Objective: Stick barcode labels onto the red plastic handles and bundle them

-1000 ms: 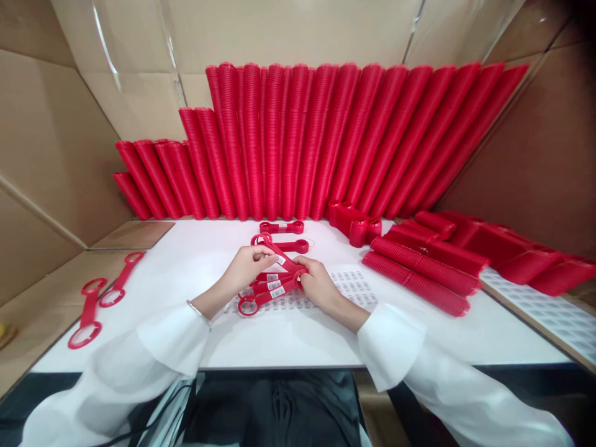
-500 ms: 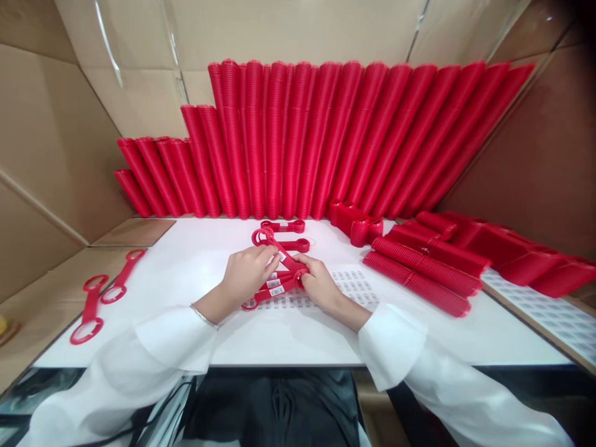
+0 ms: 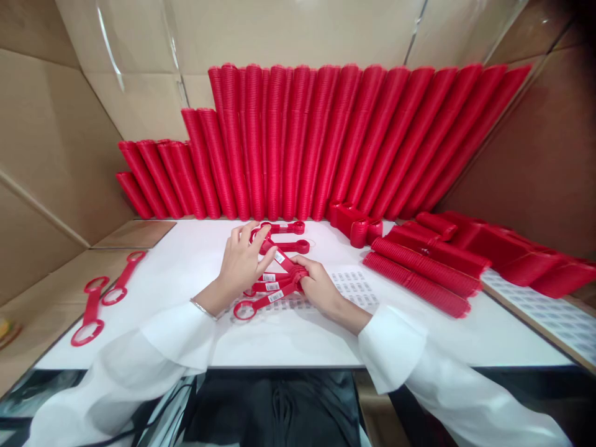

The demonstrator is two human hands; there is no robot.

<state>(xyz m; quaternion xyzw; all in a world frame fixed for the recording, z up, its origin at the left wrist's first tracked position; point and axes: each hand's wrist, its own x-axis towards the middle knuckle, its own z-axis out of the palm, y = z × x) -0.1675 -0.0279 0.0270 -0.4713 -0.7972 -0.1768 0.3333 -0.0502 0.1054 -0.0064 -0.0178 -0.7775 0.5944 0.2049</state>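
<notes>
My right hand (image 3: 321, 285) pinches a fan of flat red plastic strips (image 3: 263, 303) by their stacked right ends. Each strip has a ring at its end, and several carry a white barcode label (image 3: 276, 297). My left hand (image 3: 239, 264) is at the upper left of the fan with its fingers spread, over or touching the top strip's far ring; contact is hard to tell. Just behind the fan lie two small red strip stacks, one farther back (image 3: 284, 228) and one nearer (image 3: 298, 246). Under the fan is a sheet of printed labels (image 3: 356, 288).
Tall leaning stacks of red strips (image 3: 298, 143) line the back cardboard wall (image 3: 298, 31). More red stacks (image 3: 419, 273) lie on the right, beside another label sheet (image 3: 535, 304). Two loose red strips (image 3: 91, 310) rest at the left edge of the white table (image 3: 288, 344).
My left hand has opened and moved up and slightly left off the strips' middle. The lower strips have spread wider, showing more labels and a ring. My right hand keeps its place.
</notes>
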